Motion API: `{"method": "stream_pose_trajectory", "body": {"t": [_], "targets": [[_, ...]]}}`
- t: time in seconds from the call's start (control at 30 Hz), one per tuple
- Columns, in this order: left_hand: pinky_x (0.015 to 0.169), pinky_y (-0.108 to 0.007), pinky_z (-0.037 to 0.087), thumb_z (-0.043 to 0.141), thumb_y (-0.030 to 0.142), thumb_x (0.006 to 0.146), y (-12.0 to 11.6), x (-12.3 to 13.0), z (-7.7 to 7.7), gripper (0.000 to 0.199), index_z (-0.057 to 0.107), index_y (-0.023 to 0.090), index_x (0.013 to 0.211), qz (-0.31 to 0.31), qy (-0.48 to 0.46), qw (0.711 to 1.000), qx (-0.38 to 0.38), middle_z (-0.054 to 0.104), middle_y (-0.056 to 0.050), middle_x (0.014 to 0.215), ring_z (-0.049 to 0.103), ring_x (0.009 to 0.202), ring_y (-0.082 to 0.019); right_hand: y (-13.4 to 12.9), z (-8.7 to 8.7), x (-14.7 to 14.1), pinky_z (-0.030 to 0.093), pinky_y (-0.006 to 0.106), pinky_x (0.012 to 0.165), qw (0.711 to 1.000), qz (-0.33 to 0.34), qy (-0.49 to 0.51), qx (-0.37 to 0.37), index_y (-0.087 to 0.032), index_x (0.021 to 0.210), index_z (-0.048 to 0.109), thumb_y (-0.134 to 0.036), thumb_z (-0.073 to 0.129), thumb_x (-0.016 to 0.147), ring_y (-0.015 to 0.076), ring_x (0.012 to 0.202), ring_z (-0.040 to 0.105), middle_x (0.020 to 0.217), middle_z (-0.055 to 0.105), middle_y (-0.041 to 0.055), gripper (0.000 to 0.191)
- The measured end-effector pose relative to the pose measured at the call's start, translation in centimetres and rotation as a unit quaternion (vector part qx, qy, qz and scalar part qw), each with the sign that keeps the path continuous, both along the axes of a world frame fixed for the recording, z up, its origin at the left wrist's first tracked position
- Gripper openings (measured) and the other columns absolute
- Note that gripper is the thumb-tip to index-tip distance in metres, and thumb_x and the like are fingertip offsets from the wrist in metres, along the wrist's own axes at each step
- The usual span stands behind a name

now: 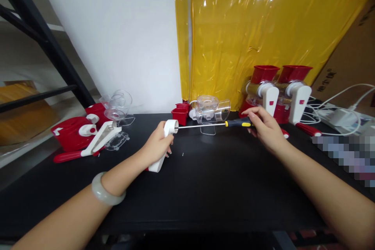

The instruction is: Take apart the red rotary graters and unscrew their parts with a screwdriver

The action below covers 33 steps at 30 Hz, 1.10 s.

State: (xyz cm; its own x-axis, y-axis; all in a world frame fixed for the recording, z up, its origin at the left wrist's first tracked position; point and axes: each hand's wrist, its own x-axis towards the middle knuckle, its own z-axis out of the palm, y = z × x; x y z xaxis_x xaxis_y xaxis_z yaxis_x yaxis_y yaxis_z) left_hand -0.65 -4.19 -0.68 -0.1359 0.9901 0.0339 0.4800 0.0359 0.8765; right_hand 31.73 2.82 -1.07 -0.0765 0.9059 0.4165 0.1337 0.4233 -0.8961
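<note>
My left hand (159, 143) is closed around a white crank handle (170, 126), its round socket facing right and a bit of red at its lower end. In my right hand (265, 127) is a screwdriver (238, 123) with a black and yellow grip, held level. The long metal shaft points left, and its tip reaches into the socket of the crank handle. On the black table below them lies a tiny light-coloured piece (183, 154), too small to name.
Red machine bases (72, 134) with another white crank (101, 138) stand at left. Behind my hands are a clear plastic housing (208, 108) and a red hopper (179, 114). Two assembled red-and-white rotary graters (265, 86) stand at right, near white cables (345, 115) and a cardboard box (348, 50).
</note>
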Motion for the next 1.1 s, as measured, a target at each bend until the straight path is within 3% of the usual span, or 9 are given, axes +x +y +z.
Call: {"method": "stream_pose_trajectory", "body": {"t": [0.2,0.33,0.43,0.53,0.7,0.83,0.93,1.03,1.1], "targets": [[0.036,-0.023,0.048,0.049,0.017,0.073,0.0,0.0,0.0,0.032,0.04,0.022,0.103,0.005,0.003,1.0,-0.013,0.05,0.005,0.071,0.055,0.044,-0.011,-0.7,0.7,-0.5,0.052,0.032,0.076,0.975,0.151,0.16,0.031,-0.03,0.099,0.056,-0.037,0.074,0.065,0.0195,0.092,0.061,0.098,0.061,0.0019,0.039],[0.036,-0.024,0.048,0.05,0.017,0.072,0.1,0.0,-0.1,0.032,0.041,0.022,0.103,0.007,-0.001,1.0,-0.009,0.051,0.005,0.071,0.054,0.044,-0.011,-0.4,0.5,-0.2,0.048,0.031,0.056,0.994,0.086,0.073,0.001,-0.025,0.091,0.059,-0.06,0.045,0.088,0.0176,0.061,0.059,0.071,0.06,0.0029,0.038],[0.036,-0.024,0.048,0.049,0.017,0.072,0.1,-0.1,0.0,0.037,0.04,0.022,0.107,0.006,-0.014,1.0,-0.006,0.052,0.004,0.071,0.056,0.044,-0.012,-0.1,0.0,0.2,0.035,0.027,0.042,0.998,0.022,-0.056,-0.021,-0.023,0.086,0.06,-0.057,0.045,0.091,0.0128,0.042,0.044,0.054,0.05,-0.0015,0.038],[0.037,-0.025,0.048,0.049,0.017,0.072,0.1,-0.1,0.2,0.038,0.039,0.022,0.108,0.007,-0.026,1.0,-0.005,0.052,0.004,0.07,0.057,0.044,-0.013,-0.1,-0.2,0.2,0.044,0.027,0.052,0.999,0.04,-0.004,0.028,-0.026,0.093,0.057,-0.041,0.066,0.079,0.0135,0.057,0.053,0.075,0.056,-0.0009,0.022],[0.037,-0.025,0.047,0.05,0.018,0.071,0.1,-0.1,0.2,0.038,0.041,0.022,0.107,0.008,-0.028,1.0,0.0,0.053,0.004,0.07,0.057,0.044,-0.013,-1.0,0.4,-0.6,0.051,0.028,0.068,0.983,0.095,0.138,0.077,-0.029,0.099,0.054,-0.034,0.072,0.067,0.0164,0.082,0.057,0.092,0.053,0.0009,0.037],[0.037,-0.024,0.047,0.05,0.017,0.07,0.1,-0.1,0.1,0.038,0.04,0.023,0.106,0.011,-0.032,0.999,-0.003,0.053,0.005,0.07,0.056,0.043,-0.013,-1.1,0.7,-0.6,0.048,0.031,0.056,0.991,0.062,0.093,0.067,-0.025,0.094,0.056,-0.061,0.048,0.087,0.0171,0.064,0.057,0.075,0.055,0.0024,0.038],[0.037,-0.025,0.047,0.05,0.018,0.07,0.1,-0.1,0.2,0.038,0.041,0.023,0.106,0.01,-0.033,0.999,-0.003,0.053,0.005,0.07,0.056,0.044,-0.013,-1.0,0.6,-0.2,0.038,0.028,0.043,0.999,0.013,-0.032,0.029,-0.023,0.09,0.058,-0.061,0.043,0.092,0.0134,0.043,0.045,0.057,0.049,-0.0014,0.041],[0.038,-0.025,0.048,0.05,0.018,0.069,0.1,-0.1,0.2,0.036,0.04,0.023,0.104,0.013,-0.043,0.999,-0.001,0.053,0.005,0.069,0.056,0.043,-0.013,-1.0,0.4,-0.1,0.045,0.028,0.051,0.997,0.005,-0.022,0.068,-0.026,0.095,0.056,-0.047,0.065,0.083,0.0142,0.057,0.054,0.075,0.056,-0.0001,0.026],[0.038,-0.025,0.048,0.05,0.018,0.069,0.2,-0.1,0.2,0.035,0.04,0.023,0.103,0.013,-0.044,0.999,0.001,0.052,0.005,0.069,0.055,0.043,-0.013,-1.1,0.4,-0.2,0.051,0.03,0.064,0.993,0.043,0.044,0.097,-0.029,0.102,0.054,-0.04,0.075,0.072,0.0172,0.076,0.059,0.09,0.056,0.0007,0.038]]}}
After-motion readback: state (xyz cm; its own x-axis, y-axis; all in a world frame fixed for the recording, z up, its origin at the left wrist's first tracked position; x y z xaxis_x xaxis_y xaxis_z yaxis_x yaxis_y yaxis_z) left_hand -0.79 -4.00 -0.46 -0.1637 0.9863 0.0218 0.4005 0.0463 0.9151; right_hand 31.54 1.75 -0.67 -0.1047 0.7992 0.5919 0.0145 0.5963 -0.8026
